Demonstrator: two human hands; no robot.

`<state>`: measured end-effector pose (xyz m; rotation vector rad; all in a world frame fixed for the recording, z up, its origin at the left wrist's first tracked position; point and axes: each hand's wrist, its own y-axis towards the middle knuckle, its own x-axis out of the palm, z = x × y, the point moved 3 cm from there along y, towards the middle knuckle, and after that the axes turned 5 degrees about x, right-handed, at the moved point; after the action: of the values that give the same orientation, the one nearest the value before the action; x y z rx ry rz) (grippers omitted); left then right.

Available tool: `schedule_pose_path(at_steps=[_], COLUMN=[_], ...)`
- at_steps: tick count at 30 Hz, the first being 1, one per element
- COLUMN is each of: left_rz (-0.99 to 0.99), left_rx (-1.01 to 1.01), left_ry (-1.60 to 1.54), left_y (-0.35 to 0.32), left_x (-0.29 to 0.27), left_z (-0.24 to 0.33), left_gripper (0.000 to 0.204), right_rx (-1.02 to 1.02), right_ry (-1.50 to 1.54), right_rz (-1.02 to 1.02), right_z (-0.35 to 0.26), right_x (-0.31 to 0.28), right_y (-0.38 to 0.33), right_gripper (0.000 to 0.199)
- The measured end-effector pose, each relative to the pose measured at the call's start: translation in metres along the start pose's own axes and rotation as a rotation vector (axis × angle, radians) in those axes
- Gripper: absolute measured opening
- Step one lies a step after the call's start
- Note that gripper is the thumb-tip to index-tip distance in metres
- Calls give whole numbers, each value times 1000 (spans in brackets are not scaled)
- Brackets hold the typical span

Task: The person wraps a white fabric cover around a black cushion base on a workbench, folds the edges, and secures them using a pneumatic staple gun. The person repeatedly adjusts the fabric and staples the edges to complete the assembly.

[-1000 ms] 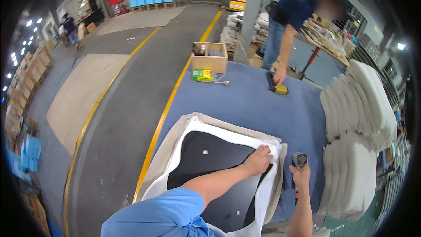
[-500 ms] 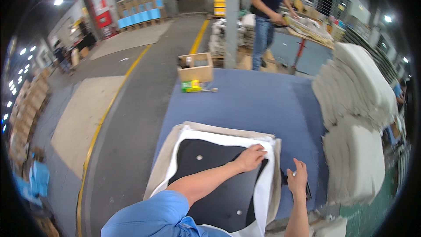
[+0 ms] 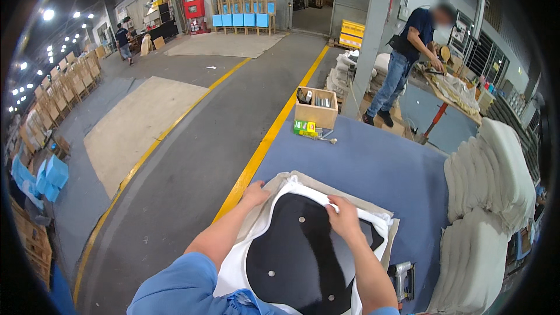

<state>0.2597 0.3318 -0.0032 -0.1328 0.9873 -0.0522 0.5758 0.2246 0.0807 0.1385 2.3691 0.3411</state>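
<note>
Left hand (image 3: 255, 192): pressing flat, unclenched, on the fabric's far-left edge.
Right hand (image 3: 344, 220): pinching the white fabric (image 3: 309, 193) over the black seat board (image 3: 303, 256).

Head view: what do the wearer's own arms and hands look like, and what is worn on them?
Both arms come in from the lower edge. The left arm wears a short blue sleeve that ends above the elbow, with the forearm bare below it. The right forearm is bare too, with only a sliver of blue at the picture's bottom edge. The left hand and right hand are ungloved; no watch, ring or band shows.
</note>
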Motion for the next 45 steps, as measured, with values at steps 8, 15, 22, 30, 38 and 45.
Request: schedule_pose_path(at_steps=[8,15,22,30,38,45], left_rz=[115,230,178,159,217,-60], left_rx=[63,76,-17,-64,117,189], left_ry=[-33,-51,-40,-68,-224,-441], left_y=[-12,-10,-1,4,12,73], left_x=[42,50,48,45,30,44], left_z=[1,-10,-9,-11,-3,25], left_gripper=[44,46,47,42,37,30], right_rx=[141,224,109,83,68,29], right_ry=[-484,-536,-443,-428,-460,-362], right_rz=[-231,-189,-40,0,6,6], right_z=[13,15,30,46,41,39], right_x=[108,128,123,110,117,116], right_y=[78,69,63,57,57,68], right_gripper=[40,53,46,42,40,24])
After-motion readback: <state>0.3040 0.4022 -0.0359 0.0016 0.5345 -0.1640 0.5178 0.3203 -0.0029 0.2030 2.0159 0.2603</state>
